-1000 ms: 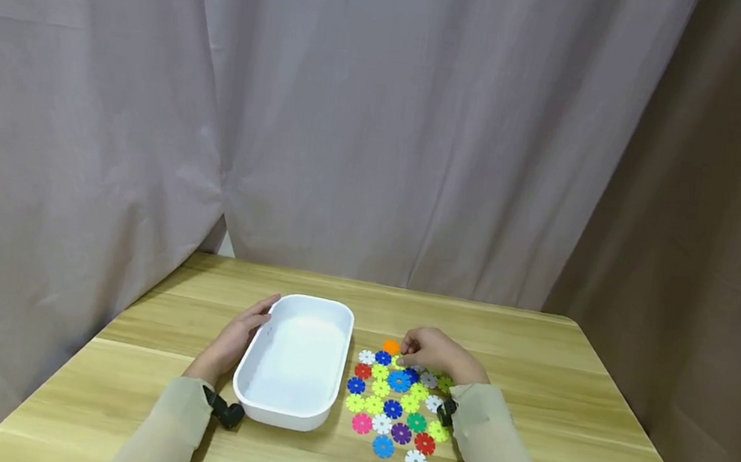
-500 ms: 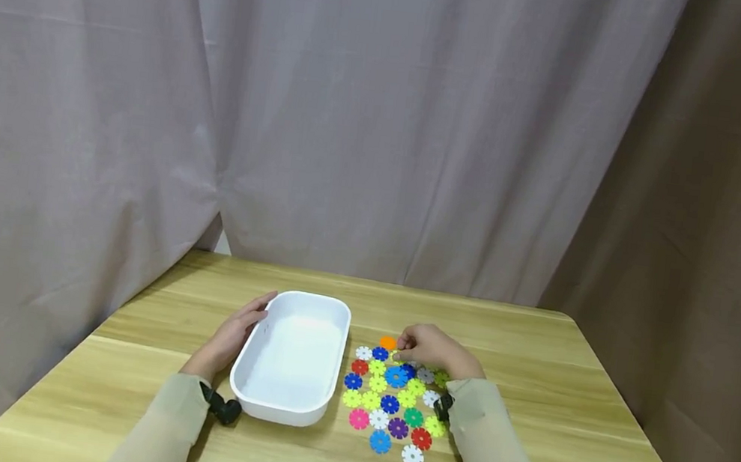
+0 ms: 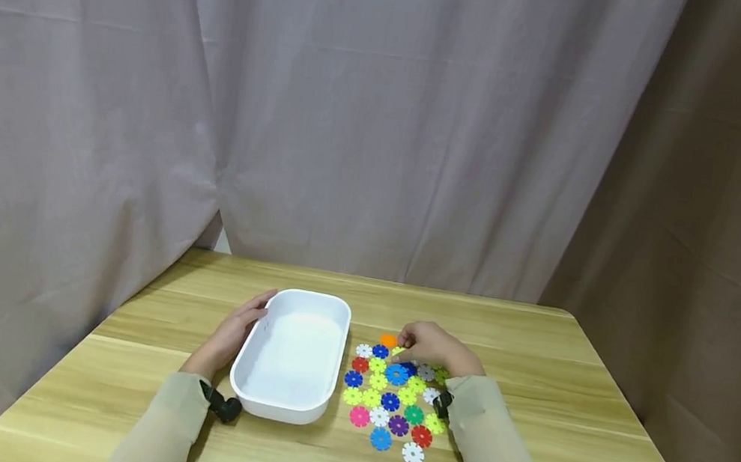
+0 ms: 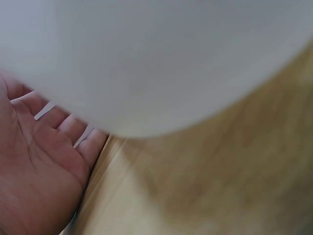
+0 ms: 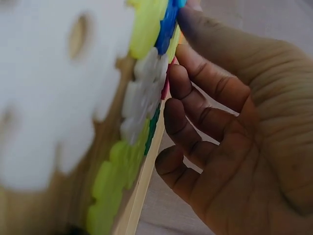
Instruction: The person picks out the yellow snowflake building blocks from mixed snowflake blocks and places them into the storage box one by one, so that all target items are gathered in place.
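A white plastic tub [image 3: 284,406] stands on the table. My left hand [image 3: 234,336] rests along its left side; in the left wrist view the fingers [image 4: 73,128] lie loosely against the outer wall. To the right of the tub, many flat, notched plastic discs are spread out. My right hand [image 3: 434,345] is at the far end of them, touching a yellow-green disc [image 3: 398,352] next to an orange disc [image 3: 388,340]. In the right wrist view the lower fingers [image 5: 178,115] are loosely bent, and the thumb tip meets the discs at the top edge. Whether it pinches one is hidden.
Blue, red, pink, purple, green and white discs lie around, with a white disc [image 3: 413,454] nearest the front. A larger light-blue disc [image 3: 397,374] is among them. The wooden table [image 3: 569,402] ends at a grey curtain [image 3: 352,146] behind.
The view has shifted slightly. My right thumb has drawn a little nearer to me across the yellow-green disc. My left hand and the tub have kept their places.
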`<state>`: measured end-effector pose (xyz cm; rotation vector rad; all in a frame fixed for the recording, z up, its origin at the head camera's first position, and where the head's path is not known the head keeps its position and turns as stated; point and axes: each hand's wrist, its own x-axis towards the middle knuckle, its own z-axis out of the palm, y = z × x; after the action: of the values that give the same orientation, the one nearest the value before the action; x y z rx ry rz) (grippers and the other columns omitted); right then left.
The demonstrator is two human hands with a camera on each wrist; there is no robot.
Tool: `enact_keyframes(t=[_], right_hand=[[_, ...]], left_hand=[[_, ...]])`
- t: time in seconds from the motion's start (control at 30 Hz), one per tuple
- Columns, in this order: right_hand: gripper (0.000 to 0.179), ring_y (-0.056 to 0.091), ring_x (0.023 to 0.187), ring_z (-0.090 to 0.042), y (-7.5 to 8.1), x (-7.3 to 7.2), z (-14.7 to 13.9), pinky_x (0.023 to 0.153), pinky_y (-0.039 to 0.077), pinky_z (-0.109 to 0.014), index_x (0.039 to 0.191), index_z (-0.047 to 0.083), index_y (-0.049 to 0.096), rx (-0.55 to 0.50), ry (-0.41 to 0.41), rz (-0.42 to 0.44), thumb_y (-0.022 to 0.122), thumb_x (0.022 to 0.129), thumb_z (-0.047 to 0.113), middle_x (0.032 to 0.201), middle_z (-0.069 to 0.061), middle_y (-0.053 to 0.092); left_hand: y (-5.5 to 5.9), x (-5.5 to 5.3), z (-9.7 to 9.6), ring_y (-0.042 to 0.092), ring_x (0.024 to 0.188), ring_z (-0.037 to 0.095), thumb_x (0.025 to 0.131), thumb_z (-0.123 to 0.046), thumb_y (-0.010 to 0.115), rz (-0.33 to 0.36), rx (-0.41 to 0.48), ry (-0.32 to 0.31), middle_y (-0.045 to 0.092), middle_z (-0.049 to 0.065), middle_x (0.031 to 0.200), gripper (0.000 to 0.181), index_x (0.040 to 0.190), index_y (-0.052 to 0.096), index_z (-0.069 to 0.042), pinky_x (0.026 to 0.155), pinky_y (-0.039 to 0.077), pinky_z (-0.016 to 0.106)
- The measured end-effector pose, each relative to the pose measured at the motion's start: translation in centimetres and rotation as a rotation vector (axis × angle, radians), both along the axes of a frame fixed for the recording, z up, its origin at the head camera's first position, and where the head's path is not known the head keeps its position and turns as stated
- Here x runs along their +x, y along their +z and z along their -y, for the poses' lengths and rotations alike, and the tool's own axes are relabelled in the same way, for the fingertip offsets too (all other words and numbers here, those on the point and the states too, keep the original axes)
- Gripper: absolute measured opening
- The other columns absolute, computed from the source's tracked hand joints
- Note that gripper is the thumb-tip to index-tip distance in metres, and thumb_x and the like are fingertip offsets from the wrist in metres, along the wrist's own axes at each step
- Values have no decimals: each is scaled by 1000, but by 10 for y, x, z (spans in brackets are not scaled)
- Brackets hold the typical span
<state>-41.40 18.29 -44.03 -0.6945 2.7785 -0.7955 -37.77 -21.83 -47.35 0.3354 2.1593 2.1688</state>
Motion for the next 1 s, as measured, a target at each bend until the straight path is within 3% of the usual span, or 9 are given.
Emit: enact_keyframes(t=[0.33, 0.67, 1.0], right_hand=[[26, 53, 78, -17, -3, -1, 1, 69, 48, -31, 94, 11, 63, 22, 3, -20, 83, 83, 23, 85, 1, 60], [10, 59, 80, -16, 6, -3, 0, 71, 53, -32, 103, 11, 66, -143, 92, 4, 70, 95, 12, 89, 0, 65], [15, 64, 91, -39, 24, -3, 5, 80, 56, -57, 111, 14, 69, -343, 142, 77, 67, 97, 19, 97, -4, 69]], left_hand=[[0, 3, 0, 12, 153, 23, 106, -19, 37, -4, -36, 13, 20, 4, 167, 53, 158, 32, -12, 123, 16, 43], [-1, 2, -4, 19, 151, 29, 105, -16, 37, -29, 2, 43, 23, 10, 165, 53, 157, 33, -8, 121, 20, 47], [-3, 1, -14, 22, 150, 34, 105, -16, 35, -32, -7, 72, 24, 16, 164, 52, 156, 34, -7, 121, 21, 50]])
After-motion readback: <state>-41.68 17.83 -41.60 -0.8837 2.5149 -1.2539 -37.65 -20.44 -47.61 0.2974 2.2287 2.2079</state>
